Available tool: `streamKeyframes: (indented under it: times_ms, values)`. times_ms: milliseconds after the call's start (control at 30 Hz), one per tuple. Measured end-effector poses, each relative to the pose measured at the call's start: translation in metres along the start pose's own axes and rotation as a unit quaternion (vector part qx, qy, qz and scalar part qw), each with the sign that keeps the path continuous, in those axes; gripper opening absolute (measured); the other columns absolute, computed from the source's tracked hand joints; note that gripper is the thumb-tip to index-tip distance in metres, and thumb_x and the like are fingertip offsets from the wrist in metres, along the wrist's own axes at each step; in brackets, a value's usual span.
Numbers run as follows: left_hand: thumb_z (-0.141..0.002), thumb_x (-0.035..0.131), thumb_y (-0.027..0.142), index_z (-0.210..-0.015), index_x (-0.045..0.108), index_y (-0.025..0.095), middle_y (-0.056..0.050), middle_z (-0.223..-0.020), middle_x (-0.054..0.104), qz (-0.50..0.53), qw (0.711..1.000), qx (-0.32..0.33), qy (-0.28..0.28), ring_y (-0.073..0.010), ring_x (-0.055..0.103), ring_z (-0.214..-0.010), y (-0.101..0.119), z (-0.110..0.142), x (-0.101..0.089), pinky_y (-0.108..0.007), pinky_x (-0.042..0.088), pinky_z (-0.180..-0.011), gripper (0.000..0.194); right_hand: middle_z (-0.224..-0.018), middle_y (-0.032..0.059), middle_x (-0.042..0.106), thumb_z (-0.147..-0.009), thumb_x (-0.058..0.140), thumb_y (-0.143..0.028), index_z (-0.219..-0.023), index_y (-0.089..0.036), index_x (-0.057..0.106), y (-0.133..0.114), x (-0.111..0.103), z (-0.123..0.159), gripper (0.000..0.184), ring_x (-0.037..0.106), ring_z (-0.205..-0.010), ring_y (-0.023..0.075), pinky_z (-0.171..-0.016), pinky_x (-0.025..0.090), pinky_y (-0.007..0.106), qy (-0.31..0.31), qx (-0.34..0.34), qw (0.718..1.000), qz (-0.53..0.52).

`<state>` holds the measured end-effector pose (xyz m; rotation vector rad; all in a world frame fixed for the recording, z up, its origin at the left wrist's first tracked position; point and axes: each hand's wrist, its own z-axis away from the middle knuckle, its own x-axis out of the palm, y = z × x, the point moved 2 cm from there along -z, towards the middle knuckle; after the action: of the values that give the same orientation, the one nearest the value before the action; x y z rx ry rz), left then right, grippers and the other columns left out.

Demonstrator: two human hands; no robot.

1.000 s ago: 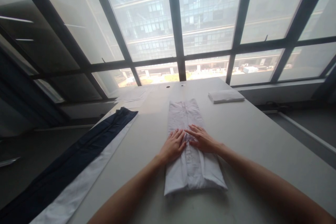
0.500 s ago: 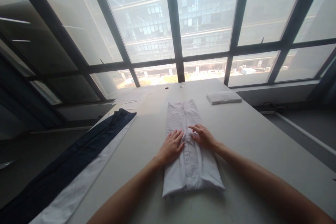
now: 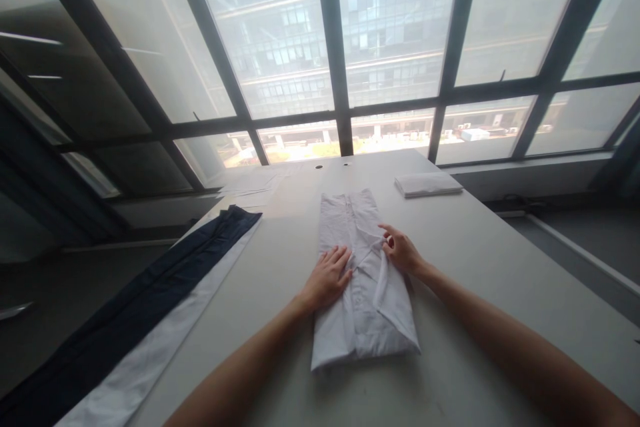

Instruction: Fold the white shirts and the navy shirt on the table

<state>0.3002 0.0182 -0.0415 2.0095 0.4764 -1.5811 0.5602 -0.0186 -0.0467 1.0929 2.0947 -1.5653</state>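
A white shirt (image 3: 365, 327), folded into a long narrow shape with its buttons along the middle, lies on the white table (image 3: 240, 347). My left hand (image 3: 329, 278) rests flat on the shirt's left half, fingers stretched out. At the right edge, my right hand (image 3: 401, 250) pinches a fold of the shirt between thumb and fingers, lifting it a little. Creases run from that pinch toward the middle, and the lower right flap is partly turned up.
Dark trousers (image 3: 150, 287) lie along the table's left edge over a white cloth (image 3: 165, 340). White paper sheets (image 3: 250, 187) are at the far left. A folded white cloth (image 3: 428, 184) sits at the far right. Large windows (image 3: 280, 33) stand behind the table.
My right hand has moved right, from the shirt's middle to its right edge, drawing the fabric with it. My left hand has stayed in place.
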Motion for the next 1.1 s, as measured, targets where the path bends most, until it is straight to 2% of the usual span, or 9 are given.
streamKeyframes:
  times_ms: [200, 400, 500, 633, 700, 867, 1000, 1100]
  values:
    - [-0.101, 0.047, 0.036, -0.154, 0.04, 0.021, -0.012, -0.161, 0.038, 0.004, 1.0, 0.0, 0.006, -0.0306, 0.028, -0.151, 0.001, 0.0, 0.0, -0.054, 0.026, -0.122, 0.056, -0.118, 0.0059, 0.066, -0.08, 0.049, -0.005, -0.13, -0.024, 0.06, -0.008, 0.0, 0.005, 0.055, 0.063, -0.097, 0.0181, -0.092, 0.048, 0.03, -0.015, -0.051, 0.998, 0.026]
    - [-0.101, 0.048, 0.036, -0.154, 0.041, 0.021, -0.011, -0.16, 0.038, 0.004, 1.0, 0.001, 0.007, -0.0301, 0.029, -0.15, 0.001, 0.0, -0.001, -0.052, 0.025, -0.122, 0.055, -0.1, 0.0043, 0.067, -0.081, 0.048, -0.007, -0.091, -0.021, 0.07, -0.009, -0.003, 0.004, 0.027, 0.063, -0.087, 0.0169, -0.084, 0.047, 0.027, -0.016, -0.037, 0.998, 0.039]
    - [-0.101, 0.047, 0.036, -0.154, 0.041, 0.02, -0.011, -0.16, 0.038, 0.002, 1.0, 0.0, 0.006, -0.0304, 0.029, -0.15, 0.001, 0.0, -0.002, -0.053, 0.025, -0.122, 0.055, -0.097, 0.0057, 0.07, -0.087, 0.051, -0.019, -0.088, -0.02, 0.072, -0.009, -0.015, -0.002, 0.022, 0.064, -0.084, 0.0168, -0.08, 0.047, 0.025, 0.019, 0.041, 0.994, 0.097]
    - [-0.101, 0.048, 0.036, -0.154, 0.041, 0.021, -0.012, -0.159, 0.04, 0.006, 1.0, 0.002, 0.006, -0.031, 0.029, -0.15, 0.001, 0.0, -0.002, -0.054, 0.027, -0.121, 0.056, -0.09, 0.0119, 0.074, -0.097, 0.04, -0.038, -0.082, -0.018, 0.074, 0.001, -0.045, -0.011, 0.042, 0.068, -0.084, 0.0224, -0.075, 0.047, 0.03, 0.027, 0.189, 0.961, 0.2]
    - [-0.1, 0.049, 0.036, -0.153, 0.042, 0.021, -0.013, -0.159, 0.04, 0.006, 1.0, 0.001, 0.007, -0.0314, 0.03, -0.15, 0.0, 0.0, -0.002, -0.054, 0.027, -0.121, 0.056, -0.087, 0.0152, 0.074, -0.096, 0.041, -0.039, -0.082, -0.017, 0.075, 0.01, -0.061, -0.015, 0.043, 0.07, -0.084, 0.0257, -0.074, 0.048, 0.033, 0.014, 0.228, 0.949, 0.217]
    - [-0.1, 0.048, 0.036, -0.153, 0.042, 0.021, -0.012, -0.159, 0.04, 0.008, 1.0, 0.0, 0.011, -0.0315, 0.03, -0.15, 0.001, 0.001, -0.002, -0.053, 0.026, -0.122, 0.055, -0.096, 0.022, 0.074, -0.087, 0.061, -0.044, -0.091, -0.014, 0.075, 0.028, -0.101, -0.021, 0.034, 0.071, -0.092, 0.0322, -0.078, 0.051, 0.04, -0.023, 0.298, 0.919, 0.258]
    - [-0.101, 0.048, 0.037, -0.153, 0.042, 0.02, -0.012, -0.159, 0.04, 0.007, 1.0, -0.001, 0.012, -0.0316, 0.031, -0.149, 0.002, 0.0, -0.003, -0.052, 0.026, -0.122, 0.056, -0.097, 0.0211, 0.074, -0.093, 0.054, -0.043, -0.088, -0.015, 0.074, 0.017, -0.12, -0.029, 0.035, 0.071, -0.095, 0.0327, -0.08, 0.05, 0.04, -0.017, 0.259, 0.93, 0.259]
    - [-0.101, 0.048, 0.037, -0.153, 0.042, 0.02, -0.012, -0.159, 0.04, 0.005, 1.0, -0.002, 0.008, -0.0313, 0.031, -0.149, 0.003, 0.0, -0.003, -0.052, 0.026, -0.122, 0.056, -0.097, 0.0163, 0.074, -0.098, 0.046, -0.037, -0.093, -0.017, 0.074, 0.001, -0.111, -0.03, 0.034, 0.069, -0.097, 0.0279, -0.084, 0.049, 0.035, 0.0, 0.19, 0.952, 0.239]
